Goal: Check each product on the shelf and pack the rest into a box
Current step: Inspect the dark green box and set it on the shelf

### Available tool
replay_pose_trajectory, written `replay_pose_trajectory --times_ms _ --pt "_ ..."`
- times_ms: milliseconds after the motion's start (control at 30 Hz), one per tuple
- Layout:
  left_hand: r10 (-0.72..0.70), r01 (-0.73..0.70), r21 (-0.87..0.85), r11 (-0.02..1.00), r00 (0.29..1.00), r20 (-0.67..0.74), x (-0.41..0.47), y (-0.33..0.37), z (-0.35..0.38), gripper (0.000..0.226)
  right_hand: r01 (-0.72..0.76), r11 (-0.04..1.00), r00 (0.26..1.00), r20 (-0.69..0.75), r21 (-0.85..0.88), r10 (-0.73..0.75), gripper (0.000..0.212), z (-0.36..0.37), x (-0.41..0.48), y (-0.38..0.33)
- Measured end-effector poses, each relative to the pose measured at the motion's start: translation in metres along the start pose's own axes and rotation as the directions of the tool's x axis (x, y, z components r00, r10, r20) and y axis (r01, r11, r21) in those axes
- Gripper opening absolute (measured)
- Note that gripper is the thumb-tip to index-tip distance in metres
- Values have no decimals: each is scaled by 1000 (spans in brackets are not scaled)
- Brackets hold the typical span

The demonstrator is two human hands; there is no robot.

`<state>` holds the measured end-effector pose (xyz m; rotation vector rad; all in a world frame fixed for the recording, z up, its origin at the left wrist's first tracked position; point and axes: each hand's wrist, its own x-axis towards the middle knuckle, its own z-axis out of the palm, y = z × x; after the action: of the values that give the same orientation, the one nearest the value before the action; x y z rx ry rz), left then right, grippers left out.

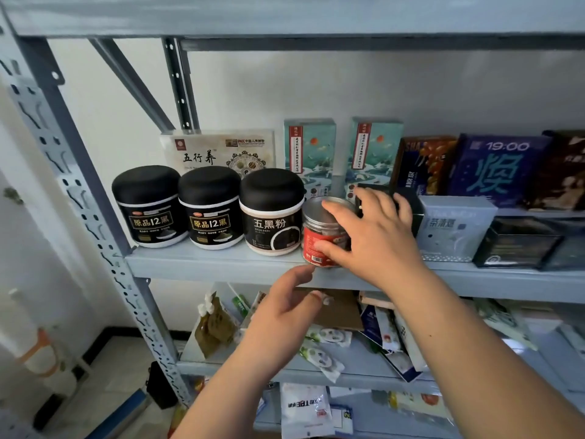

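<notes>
Our two bare forearms reach up from the bottom edge toward a grey metal shelf [205,264]. Our right grip [376,236] curls thumb and fingers round a small clear jar [311,231] with a red label and silver lid, standing upright at the shelf's front edge, just beside three black-lidded tubs [272,213]. Our left grip [285,302] hovers loose, holding nothing, just below the jar. Printed boxes [500,169] line the back.

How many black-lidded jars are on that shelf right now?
3, in a row at the left front of the shelf: left jar, middle jar, right jar, the last beside the red jar that the right hand holds. Others may be hidden behind.
</notes>
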<state>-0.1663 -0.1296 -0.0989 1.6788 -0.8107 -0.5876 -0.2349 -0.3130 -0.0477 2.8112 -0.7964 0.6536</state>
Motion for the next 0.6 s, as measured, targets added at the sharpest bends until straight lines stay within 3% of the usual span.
replay_pose_trajectory --times_ms 233,400,500,600 --pt "85 -85 118 989 996 4 -7 -4 14 37 53 999 998 -39 11 -53 84 6 3 13" --pt "240 -221 224 949 969 -62 -7 3 29 34 96 995 993 -74 37 -93 83 6 0 23" --pt "369 -331 309 891 926 -72 -7 16 37 33 157 987 985 -75 32 -155 91 0 -5 35" --pt "529 -436 501 747 847 -53 2 34 39 34 121 992 986 -115 26 -118 93 -3 -18 58"
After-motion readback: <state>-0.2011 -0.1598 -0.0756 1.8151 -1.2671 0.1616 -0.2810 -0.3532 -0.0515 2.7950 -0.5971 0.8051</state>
